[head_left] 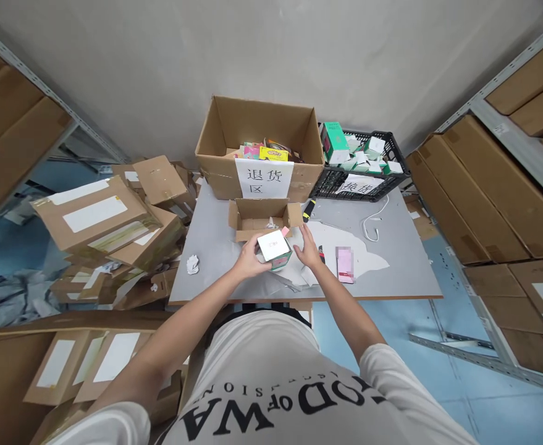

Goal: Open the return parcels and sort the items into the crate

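My left hand [249, 259] grips a small white-topped product box [274, 248] with green and pink sides, held just above the grey table [405, 272]. My right hand [307, 250] hovers beside the box on its right, fingers spread and holding nothing. Just behind both hands lies a small open cardboard box [262, 217]. White paper sheets [345, 247] lie under and to the right of my hands.
A large open carton [260, 148] with a white label and a black crate [359, 170] of small boxes stand at the table's back. A pink phone [345, 264], a white cable [373, 225], a black-yellow cutter [307, 211] and crumpled paper [193, 264] lie around. Cartons pile left; shelves flank both sides.
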### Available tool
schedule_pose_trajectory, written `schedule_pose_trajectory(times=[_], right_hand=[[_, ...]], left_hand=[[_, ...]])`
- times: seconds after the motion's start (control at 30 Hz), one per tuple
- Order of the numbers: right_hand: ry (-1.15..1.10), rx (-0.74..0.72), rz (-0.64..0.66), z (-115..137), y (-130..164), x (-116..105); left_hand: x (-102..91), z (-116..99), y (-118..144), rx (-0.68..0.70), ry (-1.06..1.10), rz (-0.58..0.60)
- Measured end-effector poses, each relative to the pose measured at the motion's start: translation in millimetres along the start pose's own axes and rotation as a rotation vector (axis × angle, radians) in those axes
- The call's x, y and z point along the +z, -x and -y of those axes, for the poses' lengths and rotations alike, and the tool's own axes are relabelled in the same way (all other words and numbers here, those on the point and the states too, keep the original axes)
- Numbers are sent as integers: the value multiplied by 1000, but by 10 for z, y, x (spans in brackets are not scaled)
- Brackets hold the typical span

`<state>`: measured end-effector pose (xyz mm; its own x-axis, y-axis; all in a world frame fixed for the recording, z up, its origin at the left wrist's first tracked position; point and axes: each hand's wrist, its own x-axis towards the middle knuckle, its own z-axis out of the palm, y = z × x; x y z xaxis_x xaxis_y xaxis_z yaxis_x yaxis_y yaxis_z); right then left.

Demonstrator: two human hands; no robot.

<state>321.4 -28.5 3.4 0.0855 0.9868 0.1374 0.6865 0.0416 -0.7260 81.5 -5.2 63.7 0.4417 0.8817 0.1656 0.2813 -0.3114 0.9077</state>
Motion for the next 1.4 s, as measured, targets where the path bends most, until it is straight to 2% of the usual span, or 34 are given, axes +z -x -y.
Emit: schedule_pose_trajectory(times=[0.07, 0.13, 0.23, 0.33, 0.47, 0.57, 0.67, 0.77, 0.87, 1.0, 1.1, 1.2, 1.4], right_hand=[[-18, 42, -124, 30, 185, -85], [-37, 65, -181, 74, 372, -136], [-75, 4, -130, 156, 601, -154], [-101, -87, -43, 248, 695, -153], [-90, -172, 55, 373, 586, -194], [-67, -244, 230, 446, 426, -222], [-6, -247, 387, 472, 306, -198], [45, -237, 411, 449, 247, -138], [81, -278, 395, 416, 205, -107], [111, -331, 407, 409, 117, -158], [203, -413, 486, 421, 44, -230], [313, -523, 574, 426, -21, -281], [463, -602, 625, 453, -93, -307]], left_hand=[[118, 97, 21, -36, -54, 73], [216, 166, 25, -75, -103, 139], [322, 234, 12, -100, -126, 207], [367, 297, -3, -72, -143, 243], [352, 415, 16, 5, -191, 313], [342, 496, 36, -24, -236, 353], [349, 533, 24, -68, -214, 341], [348, 543, 13, -68, -160, 336], [347, 569, 53, -81, -67, 253], [379, 645, 147, -115, 107, 183], [405, 716, 183, -117, 167, 176], [396, 780, 176, -88, 179, 158], [325, 836, 110, -3, 90, 218]])
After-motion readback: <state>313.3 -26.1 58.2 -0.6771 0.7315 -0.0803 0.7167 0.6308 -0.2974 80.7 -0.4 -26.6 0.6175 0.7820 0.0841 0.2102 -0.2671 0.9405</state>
